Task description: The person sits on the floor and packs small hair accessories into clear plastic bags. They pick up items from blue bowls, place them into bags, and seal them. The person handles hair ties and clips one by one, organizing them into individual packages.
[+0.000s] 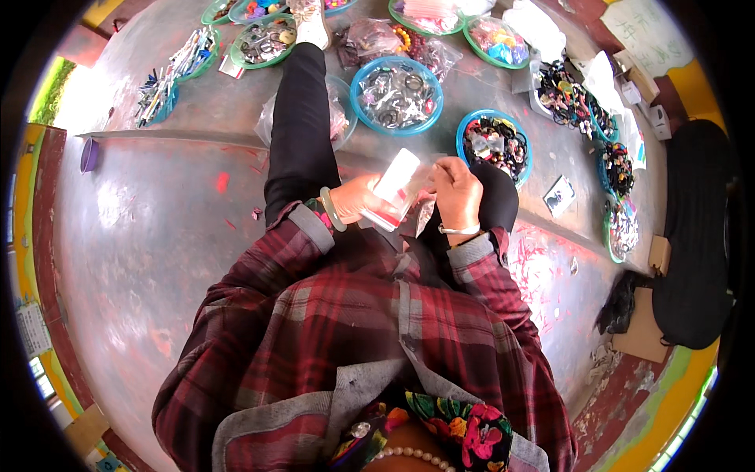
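Observation:
My left hand [354, 198] is closed around a white card-like packet [399, 175] with a red-edged lower part, held above my lap. Close beside it, my right hand [459, 193] is raised with its fingertips pinched together. A bit of see-through, shiny material [424, 211] hangs between the two hands; whether the right fingers grip it or something smaller cannot be made out. Beyond my right hand stands a blue basket [461, 141] of dark hair ties or similar small loops. Farther off is another blue basket [355, 106] with small bagged metal-looking pieces.
Green baskets [259, 64] of small goods line the far side. Several more containers, with a black-filled basket [604, 169] among them, curve along the right. A purple cup [89, 155] lies at the left. A small picture card [559, 196] rests right of my knee, near a raised floor edge.

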`<state>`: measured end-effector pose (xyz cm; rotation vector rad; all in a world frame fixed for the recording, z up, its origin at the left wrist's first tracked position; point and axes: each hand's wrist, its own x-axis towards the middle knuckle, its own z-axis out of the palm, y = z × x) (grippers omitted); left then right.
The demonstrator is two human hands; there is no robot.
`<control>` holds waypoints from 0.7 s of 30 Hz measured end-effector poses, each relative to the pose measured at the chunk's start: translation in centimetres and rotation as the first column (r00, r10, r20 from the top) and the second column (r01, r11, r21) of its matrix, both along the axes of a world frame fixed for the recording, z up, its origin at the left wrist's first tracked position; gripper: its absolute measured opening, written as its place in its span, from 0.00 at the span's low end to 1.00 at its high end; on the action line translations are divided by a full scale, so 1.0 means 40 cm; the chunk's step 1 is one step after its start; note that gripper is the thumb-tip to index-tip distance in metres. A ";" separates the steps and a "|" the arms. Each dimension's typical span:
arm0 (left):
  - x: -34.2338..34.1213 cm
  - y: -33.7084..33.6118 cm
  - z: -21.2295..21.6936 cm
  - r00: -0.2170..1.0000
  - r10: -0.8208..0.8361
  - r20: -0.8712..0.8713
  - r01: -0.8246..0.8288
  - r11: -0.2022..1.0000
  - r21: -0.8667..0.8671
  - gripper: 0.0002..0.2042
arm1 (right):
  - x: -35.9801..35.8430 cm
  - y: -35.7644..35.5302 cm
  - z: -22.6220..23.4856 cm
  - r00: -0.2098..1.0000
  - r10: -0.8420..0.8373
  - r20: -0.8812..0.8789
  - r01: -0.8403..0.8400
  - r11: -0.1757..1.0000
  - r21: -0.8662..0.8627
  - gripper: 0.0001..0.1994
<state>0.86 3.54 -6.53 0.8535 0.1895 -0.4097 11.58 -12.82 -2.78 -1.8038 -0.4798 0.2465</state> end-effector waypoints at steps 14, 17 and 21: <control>0.166 0.169 -0.151 0.671 0.724 -0.161 -0.707 0.690 0.153 0.18 | 0.014 -0.001 0.022 0.970 -0.022 -0.243 0.085 0.964 0.254 0.02; 0.256 0.252 -0.243 0.636 0.769 -0.069 -0.678 0.599 0.426 0.18 | 0.016 0.001 0.018 0.963 0.014 -0.269 0.059 0.963 0.261 0.02; 0.340 0.295 -0.322 0.499 0.858 0.118 -0.817 0.422 0.393 0.13 | 0.017 0.003 0.017 0.951 0.027 -0.308 0.057 0.964 0.261 0.03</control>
